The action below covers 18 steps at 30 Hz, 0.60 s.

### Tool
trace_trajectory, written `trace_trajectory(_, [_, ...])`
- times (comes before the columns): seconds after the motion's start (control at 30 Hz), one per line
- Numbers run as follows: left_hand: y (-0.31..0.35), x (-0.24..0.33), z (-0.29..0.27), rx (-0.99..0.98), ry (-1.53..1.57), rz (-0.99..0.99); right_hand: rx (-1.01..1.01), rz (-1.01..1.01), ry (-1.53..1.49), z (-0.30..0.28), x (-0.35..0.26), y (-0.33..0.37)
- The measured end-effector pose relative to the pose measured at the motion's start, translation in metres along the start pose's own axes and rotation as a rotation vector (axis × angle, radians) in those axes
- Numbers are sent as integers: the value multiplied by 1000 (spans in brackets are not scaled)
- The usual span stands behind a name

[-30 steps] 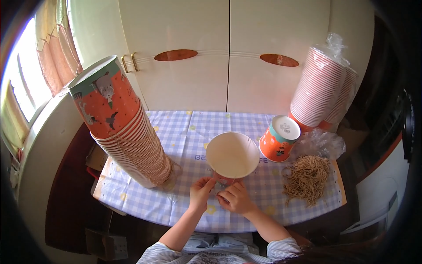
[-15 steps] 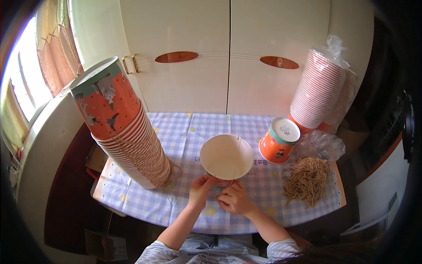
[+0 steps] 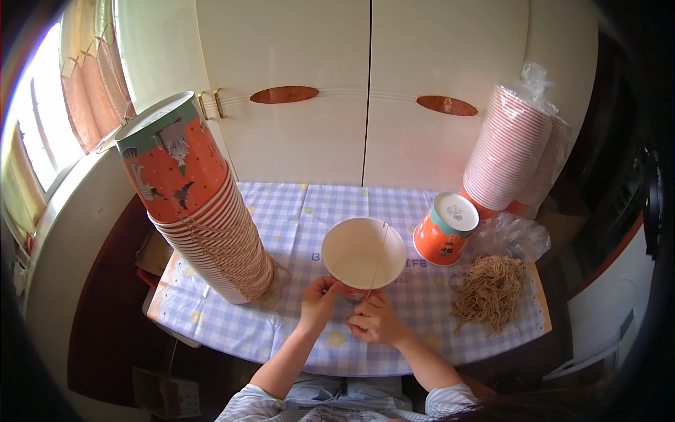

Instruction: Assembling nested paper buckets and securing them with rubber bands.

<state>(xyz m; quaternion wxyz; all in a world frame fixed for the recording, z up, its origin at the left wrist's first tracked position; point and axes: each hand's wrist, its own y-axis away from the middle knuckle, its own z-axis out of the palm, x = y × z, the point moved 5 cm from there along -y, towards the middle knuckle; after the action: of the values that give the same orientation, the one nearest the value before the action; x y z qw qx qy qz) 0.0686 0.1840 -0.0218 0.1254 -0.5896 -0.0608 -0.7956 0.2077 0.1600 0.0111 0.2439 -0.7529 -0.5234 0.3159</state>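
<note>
Right hand: fingers curled in, closed on a thin twisted cord that runs up across the bucket mouth to its far rim. Left hand: thumb and fingers bent in at the near wall; cannot tell how tightly they close, or on what.

Paper bucket directly beyond both hands: round, tapering downward, smooth white lining, rolled lip, printed red outside. Mouth faces up; long axis close to upright.

Beneath the grip, checked cloth, faintly creased. To its right, a tangled heap of tan cord, fibrous. Left, a tall nested bucket stack, bases up, cord draped on its ribbed rims.

Beyond right: upturned orange bucket, crumpled clear plastic, bagged stack. Farthest, glossy cream cupboard.
</note>
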Motion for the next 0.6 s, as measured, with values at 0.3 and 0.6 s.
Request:
trace_trajectory(0.3, [-8, 13, -33, -39, -337, 247, 15, 25, 47, 2, -2, -2])
trace_trajectory(0.6, [4, 77, -12, -337, -1277, 973, 51, -58, -11, 4, -13, 2])
